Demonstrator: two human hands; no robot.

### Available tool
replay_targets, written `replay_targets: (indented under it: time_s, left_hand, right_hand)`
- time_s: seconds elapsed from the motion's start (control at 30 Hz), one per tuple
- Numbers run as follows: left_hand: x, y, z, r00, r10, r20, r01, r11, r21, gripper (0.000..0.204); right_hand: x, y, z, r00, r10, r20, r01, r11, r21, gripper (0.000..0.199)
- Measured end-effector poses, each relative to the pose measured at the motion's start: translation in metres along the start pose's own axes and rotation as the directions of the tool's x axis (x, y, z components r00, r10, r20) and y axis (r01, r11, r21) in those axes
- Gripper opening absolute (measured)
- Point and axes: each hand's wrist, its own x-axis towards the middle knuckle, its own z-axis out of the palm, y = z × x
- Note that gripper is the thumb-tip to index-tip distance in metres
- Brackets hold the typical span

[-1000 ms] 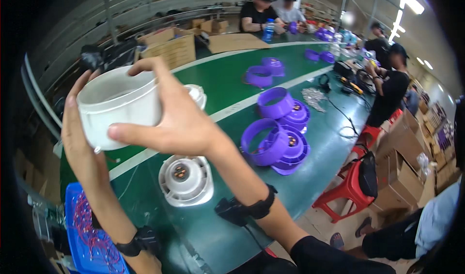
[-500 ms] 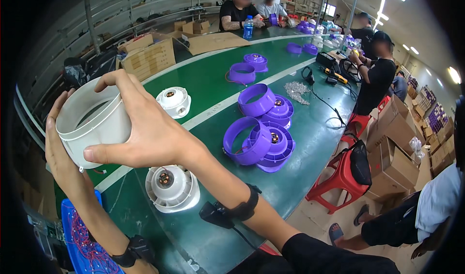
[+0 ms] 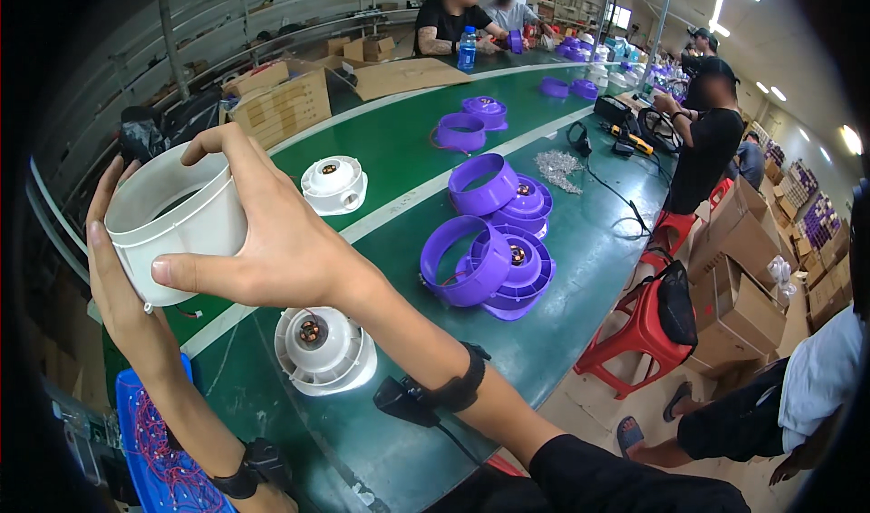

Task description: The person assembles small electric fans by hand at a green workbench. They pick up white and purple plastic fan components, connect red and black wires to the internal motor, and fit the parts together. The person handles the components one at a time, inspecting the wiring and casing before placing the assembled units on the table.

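Between my two hands, above the left part of the bench, is a white plastic ring housing [image 3: 195, 246], its open rim tilted up. My left hand [image 3: 116, 255] wraps its far left side, fingers pointing up. My right hand [image 3: 281, 246] grips the right side, with the thumb across the front and the fingers curled over the rim. A short wire with a small connector shows under the ring. Below my right wrist sits a white finned fan base [image 3: 324, 354] with a copper-wound motor in its middle. A similar white base [image 3: 333, 185] lies farther back.
Purple rings [image 3: 464, 264] and purple finned bases [image 3: 517, 273] stand right of my arm. A blue bin [image 3: 136, 404] of red wires is at lower left. Small clear pieces [image 3: 558, 170], black cables and a bottle [image 3: 467, 49] are farther off. Other people work along the bench.
The ring housing is tipped slightly, with its lower edge a little higher, and both hands stay on it. The whole view has shifted slightly. The people across the bench have moved a little.
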Motion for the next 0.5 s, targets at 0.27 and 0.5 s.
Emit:
replay_targets:
  time_s: [0.27,0.5]
  left_hand:
    - [-0.0005,-0.0013,0.0008,1.0,0.025,-0.012,-0.025,0.999,0.034,0.051]
    - [-0.0007,-0.0047,-0.0005,0.999,0.041,0.034,-0.04,0.999,-0.025,0.052]
  right_hand:
    - [0.0002,0.0014,0.0004,1.0,-0.012,-0.027,0.013,1.0,0.007,0.087]
    - [-0.0001,0.0014,-0.001,0.999,0.01,-0.035,-0.008,0.999,0.033,0.086]
